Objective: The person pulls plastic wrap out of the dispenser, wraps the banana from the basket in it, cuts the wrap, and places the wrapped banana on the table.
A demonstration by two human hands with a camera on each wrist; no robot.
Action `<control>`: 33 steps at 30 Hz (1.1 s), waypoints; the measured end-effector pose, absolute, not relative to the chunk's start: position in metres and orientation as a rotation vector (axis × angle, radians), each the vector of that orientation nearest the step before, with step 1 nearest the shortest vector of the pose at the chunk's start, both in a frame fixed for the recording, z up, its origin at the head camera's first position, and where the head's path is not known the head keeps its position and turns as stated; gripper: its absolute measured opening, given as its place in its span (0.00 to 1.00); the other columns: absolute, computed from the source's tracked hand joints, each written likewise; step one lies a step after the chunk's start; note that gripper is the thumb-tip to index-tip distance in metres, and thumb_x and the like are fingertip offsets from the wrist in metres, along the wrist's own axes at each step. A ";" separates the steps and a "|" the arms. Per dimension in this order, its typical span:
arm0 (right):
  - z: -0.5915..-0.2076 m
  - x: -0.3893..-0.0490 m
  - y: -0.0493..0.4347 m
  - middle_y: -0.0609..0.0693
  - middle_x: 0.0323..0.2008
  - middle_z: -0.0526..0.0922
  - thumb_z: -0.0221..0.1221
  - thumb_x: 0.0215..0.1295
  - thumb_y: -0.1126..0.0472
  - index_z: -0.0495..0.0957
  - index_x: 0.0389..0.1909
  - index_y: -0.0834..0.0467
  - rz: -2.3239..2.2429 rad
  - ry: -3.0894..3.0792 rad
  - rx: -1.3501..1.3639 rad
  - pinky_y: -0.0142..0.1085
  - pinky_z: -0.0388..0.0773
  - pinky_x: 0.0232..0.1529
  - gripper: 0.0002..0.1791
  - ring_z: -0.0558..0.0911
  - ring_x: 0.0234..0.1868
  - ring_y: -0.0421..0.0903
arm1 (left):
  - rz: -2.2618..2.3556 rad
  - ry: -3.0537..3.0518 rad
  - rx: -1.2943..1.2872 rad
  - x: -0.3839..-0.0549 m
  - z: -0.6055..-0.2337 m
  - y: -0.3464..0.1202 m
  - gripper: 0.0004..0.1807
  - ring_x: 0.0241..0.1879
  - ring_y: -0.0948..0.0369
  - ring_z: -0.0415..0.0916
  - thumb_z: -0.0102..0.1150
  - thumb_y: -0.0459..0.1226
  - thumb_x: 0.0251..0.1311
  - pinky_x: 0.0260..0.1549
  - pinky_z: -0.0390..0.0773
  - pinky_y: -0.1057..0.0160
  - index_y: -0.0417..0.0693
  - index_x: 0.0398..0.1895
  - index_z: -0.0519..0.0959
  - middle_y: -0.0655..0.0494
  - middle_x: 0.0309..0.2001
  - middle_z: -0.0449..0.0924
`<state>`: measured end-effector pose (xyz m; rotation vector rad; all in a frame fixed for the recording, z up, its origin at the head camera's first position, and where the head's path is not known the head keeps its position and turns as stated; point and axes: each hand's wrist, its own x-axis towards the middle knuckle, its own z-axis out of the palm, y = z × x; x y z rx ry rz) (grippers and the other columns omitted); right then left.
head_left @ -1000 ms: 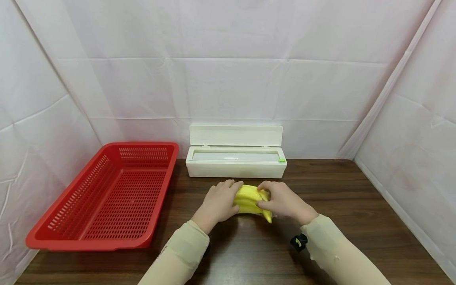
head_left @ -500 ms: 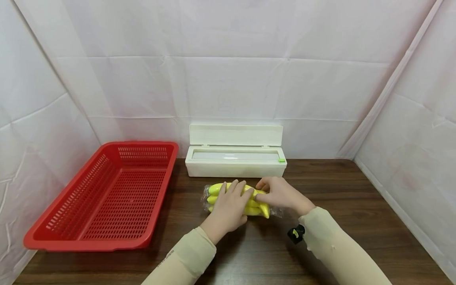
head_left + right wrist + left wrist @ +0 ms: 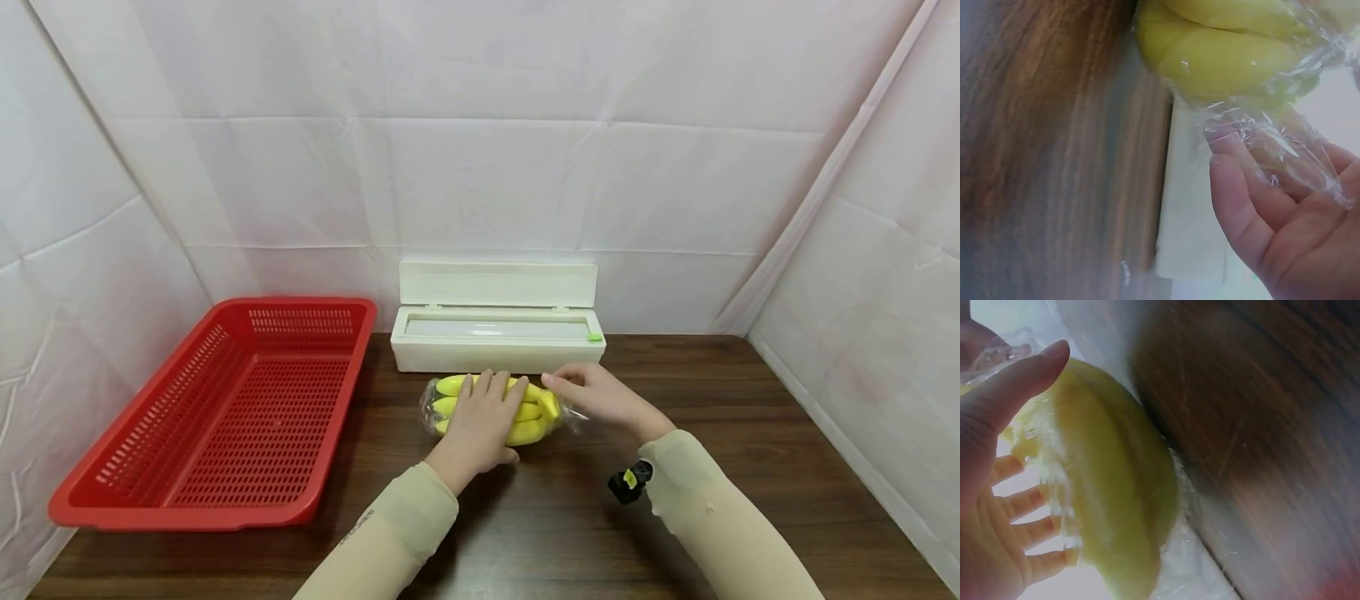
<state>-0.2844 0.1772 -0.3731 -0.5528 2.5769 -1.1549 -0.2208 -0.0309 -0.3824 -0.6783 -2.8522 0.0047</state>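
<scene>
A bunch of yellow bananas (image 3: 528, 429) lies on the table, covered in clear plastic wrap (image 3: 429, 404) that sticks out crumpled at both ends. Across the top of the bunch rests my left hand (image 3: 476, 425), fingers spread and fairly straight; the left wrist view shows its thumb along the wrapped fruit (image 3: 1110, 481). My right hand (image 3: 603, 400) is at the stem end with bent fingers. In the right wrist view, loose plastic wrap (image 3: 1279, 147) runs over these fingers, and thumb and fingertips come close together at it. The underside of the bunch is hidden.
Behind the bananas stands a white plastic wrap dispenser (image 3: 498, 358) with its lid raised and a green slider (image 3: 595, 337). A red perforated basket (image 3: 330, 433) sits at left on the dark wooden table (image 3: 750, 467). White cloth walls (image 3: 480, 183) enclose the back and sides.
The left hand went from the left end of the bananas to lying across their top. The bunch shifted slightly away from me. The right hand moved from the stem to the wrap beside it.
</scene>
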 end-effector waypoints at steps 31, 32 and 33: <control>-0.396 -0.254 0.190 0.59 0.60 0.72 0.66 0.55 0.48 0.52 0.72 0.54 -1.220 2.887 -0.584 0.41 0.80 0.39 0.48 0.81 0.48 0.53 | -0.425 -3.023 -0.629 -0.252 -0.382 -0.042 0.54 0.64 0.46 0.62 0.75 0.49 0.39 0.66 0.54 0.41 0.48 0.70 0.58 0.46 0.62 0.66; -0.397 -0.254 0.190 0.59 0.59 0.73 0.67 0.54 0.49 0.51 0.72 0.56 -1.200 2.876 -0.550 0.41 0.80 0.39 0.49 0.81 0.48 0.53 | -0.427 -3.021 -0.627 -0.253 -0.382 -0.042 0.54 0.64 0.46 0.62 0.76 0.49 0.38 0.66 0.53 0.41 0.48 0.70 0.58 0.45 0.62 0.66; -0.398 -0.254 0.191 0.59 0.59 0.73 0.67 0.54 0.50 0.51 0.72 0.56 -1.176 2.865 -0.522 0.41 0.80 0.40 0.49 0.81 0.48 0.53 | -0.429 -3.023 -0.624 -0.253 -0.381 -0.042 0.54 0.64 0.46 0.62 0.76 0.49 0.38 0.67 0.53 0.42 0.48 0.70 0.58 0.45 0.62 0.66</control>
